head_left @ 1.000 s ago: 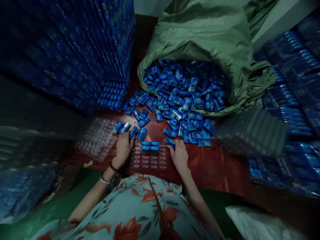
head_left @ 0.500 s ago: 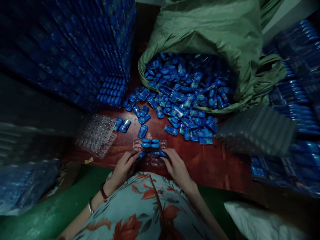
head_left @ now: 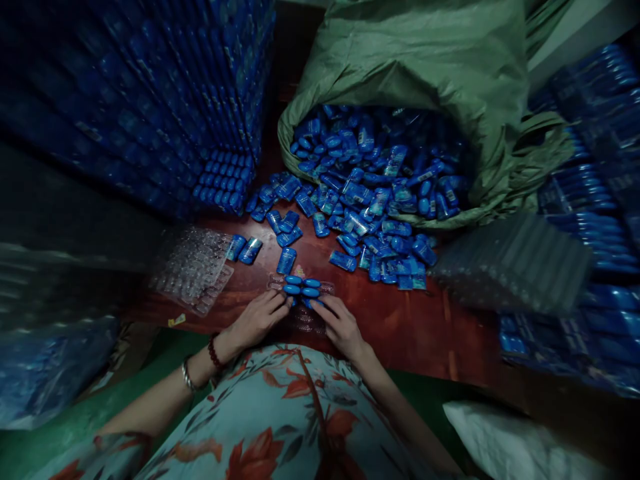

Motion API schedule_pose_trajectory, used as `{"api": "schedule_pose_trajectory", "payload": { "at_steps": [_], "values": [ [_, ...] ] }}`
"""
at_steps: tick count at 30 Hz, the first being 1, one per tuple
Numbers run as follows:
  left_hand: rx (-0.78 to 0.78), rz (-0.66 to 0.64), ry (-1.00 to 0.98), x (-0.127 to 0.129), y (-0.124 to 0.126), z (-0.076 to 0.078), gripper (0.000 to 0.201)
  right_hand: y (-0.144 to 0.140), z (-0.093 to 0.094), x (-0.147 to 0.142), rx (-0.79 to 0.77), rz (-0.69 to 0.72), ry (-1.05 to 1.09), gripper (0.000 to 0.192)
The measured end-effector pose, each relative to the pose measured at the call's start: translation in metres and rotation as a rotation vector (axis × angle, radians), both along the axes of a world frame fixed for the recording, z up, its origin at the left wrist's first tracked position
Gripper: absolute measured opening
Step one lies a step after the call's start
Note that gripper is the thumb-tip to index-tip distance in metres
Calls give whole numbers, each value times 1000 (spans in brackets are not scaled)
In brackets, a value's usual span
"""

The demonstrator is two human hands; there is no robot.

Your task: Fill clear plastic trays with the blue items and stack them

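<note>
A clear moulded plastic tray (head_left: 307,321) lies on the table in front of my body. In its far rows sit several small blue oval cases (head_left: 302,287), two side by side in each row. My left hand (head_left: 260,315), fingers bent, holds another blue case at the tray's left half, mostly hidden by the fingertips. On the right half, my right hand (head_left: 343,325) grips a blue case too, just below the filled rows. Both fingertips touch or nearly touch the tray.
Beyond the tray, loose blue cases (head_left: 357,223) spill from a green woven sack (head_left: 425,53) onto the red-brown table (head_left: 400,340). Empty clear trays (head_left: 193,270) lie left, with a tray stack (head_left: 515,263) at right. Tall stacks of filled blue trays (head_left: 223,180) rise at left.
Both hands have moved forward and inward, bringing the two held cases up against the filled rows. The loose cases and the sack look unchanged.
</note>
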State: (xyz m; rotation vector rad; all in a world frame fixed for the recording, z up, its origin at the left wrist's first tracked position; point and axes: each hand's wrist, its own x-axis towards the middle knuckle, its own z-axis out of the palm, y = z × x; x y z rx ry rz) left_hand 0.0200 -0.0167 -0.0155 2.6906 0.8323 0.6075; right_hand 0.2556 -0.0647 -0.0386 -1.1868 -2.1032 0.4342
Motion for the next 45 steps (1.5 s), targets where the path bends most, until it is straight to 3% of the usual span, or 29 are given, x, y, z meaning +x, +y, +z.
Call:
{"api": "schedule_pose_trajectory", "payload": {
  "at_steps": [3,8,14,17,19,21,23,25,27,30,34,39,42,45],
  "values": [
    [-11,-45,7,1,4,-1,29,-3,-1,-1,7,42,-158,56],
    [-66,-11,-41,0,6,-6,32,-4,13,-7,-73,-41,-244,61],
    [-59,55,-201,2,1,-13,33,6,41,-29,-183,-106,-505,46],
    [-88,164,-256,3,3,-11,28,6,47,-26,-154,-103,-494,37],
    [-176,298,-334,5,13,-8,26,8,45,-15,-120,-160,-413,33],
    [-262,457,-355,10,30,-6,25,17,38,1,-92,-329,-326,31],
    [-300,594,-228,18,52,-8,30,32,30,15,-97,-540,-315,31],
    [-309,681,-30,27,71,-11,39,50,21,24,-134,-660,-387,31],
    [-338,687,80,34,84,-15,39,64,15,25,-172,-662,-461,30],
    [-442,577,-5,35,88,-19,27,70,7,22,-189,-614,-454,25],
    [-601,625,-329,13,71,-19,23,50,1,25,-259,-627,-225,28],
    [-800,714,-708,-14,23,-5,55,9,10,41,-479,-661,241,30],
    [-925,730,-735,-16,-7,3,55,-12,27,42,-698,-525,462,31],
    [-962,763,-746,-11,-30,0,47,-21,47,30,-739,-287,334,23]
  ]
}}
